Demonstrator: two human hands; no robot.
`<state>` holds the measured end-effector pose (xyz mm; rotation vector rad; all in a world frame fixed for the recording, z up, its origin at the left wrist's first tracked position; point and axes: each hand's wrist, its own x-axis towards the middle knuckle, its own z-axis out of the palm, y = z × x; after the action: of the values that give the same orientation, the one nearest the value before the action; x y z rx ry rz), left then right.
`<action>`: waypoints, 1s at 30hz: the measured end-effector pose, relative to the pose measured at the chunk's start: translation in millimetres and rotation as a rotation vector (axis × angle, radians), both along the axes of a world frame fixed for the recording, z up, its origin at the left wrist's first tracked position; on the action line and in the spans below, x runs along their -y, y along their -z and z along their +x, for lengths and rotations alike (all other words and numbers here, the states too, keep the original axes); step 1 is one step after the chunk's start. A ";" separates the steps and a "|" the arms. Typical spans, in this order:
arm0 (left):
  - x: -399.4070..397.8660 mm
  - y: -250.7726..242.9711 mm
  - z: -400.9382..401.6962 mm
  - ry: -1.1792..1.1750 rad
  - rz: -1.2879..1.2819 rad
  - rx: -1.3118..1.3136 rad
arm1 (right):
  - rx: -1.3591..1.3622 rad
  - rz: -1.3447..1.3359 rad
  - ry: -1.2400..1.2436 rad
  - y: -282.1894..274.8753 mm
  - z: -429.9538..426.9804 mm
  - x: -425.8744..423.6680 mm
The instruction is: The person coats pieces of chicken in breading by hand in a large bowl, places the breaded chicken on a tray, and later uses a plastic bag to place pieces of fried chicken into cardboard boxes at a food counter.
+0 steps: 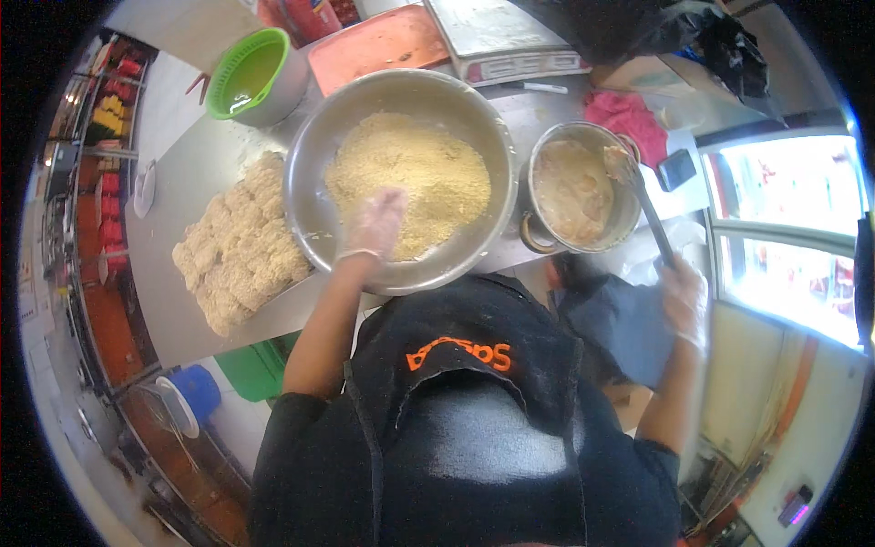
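Observation:
A large metal bowl in front of me holds pale yellow crumbs. Over its near left part is my gloved left hand, at the edge of the crumbs, blurred; whether it holds any cannot be told. My gloved right hand grips the handle of metal tongs, whose tip carries a coated piece over the right side of a metal pot. Inside the pot is a thick beige batter with pieces in it. Left of the bowl, breaded pieces lie heaped on the metal table.
A green strainer in a pale bucket, an orange tray and a metal scale stand behind the bowl. Beyond the pot lie a marker, a pink cloth and a phone. A lit glass-door fridge stands right.

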<state>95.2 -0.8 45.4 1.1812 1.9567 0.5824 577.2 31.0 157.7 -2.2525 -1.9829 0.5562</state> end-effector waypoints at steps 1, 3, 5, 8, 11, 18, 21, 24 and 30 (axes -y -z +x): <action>0.4 -16.3 -7.4 -0.193 0.021 0.118 | -0.032 -0.109 0.009 -9.7 -3.2 1.0; -3.9 -47.9 -24.8 -0.376 -0.141 0.201 | -0.078 -0.032 -0.103 0.7 2.3 0.9; 2.6 -0.6 -64.6 -0.458 -0.011 0.238 | -0.280 -0.126 -0.248 -0.4 -21.1 -6.7; -8.0 -10.1 -68.2 -0.518 0.057 0.237 | -0.522 -0.154 -0.397 15.5 -73.3 -17.4; -7.9 -2.2 -74.1 -0.549 0.040 0.265 | -0.223 -0.015 -0.474 6.6 -137.4 -24.5; -6.8 -12.9 -71.9 -0.501 -0.090 0.090 | -0.174 0.099 -0.328 -8.4 -93.3 -31.5; -7.6 -37.9 -63.4 -0.488 -0.106 0.197 | 0.137 -0.147 -0.155 -17.8 -83.7 -23.6; -10.1 -32.4 -63.3 -0.365 -0.154 0.212 | 0.284 0.150 -0.359 4.2 -85.6 -18.4; -29.5 21.3 -73.9 -0.121 -0.303 -0.079 | -0.443 0.039 -0.611 26.8 -207.0 -71.6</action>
<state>21.3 28.6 24.1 0.9142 2.1064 0.2889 370.1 102.6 130.9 -1.3036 -2.3579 0.9518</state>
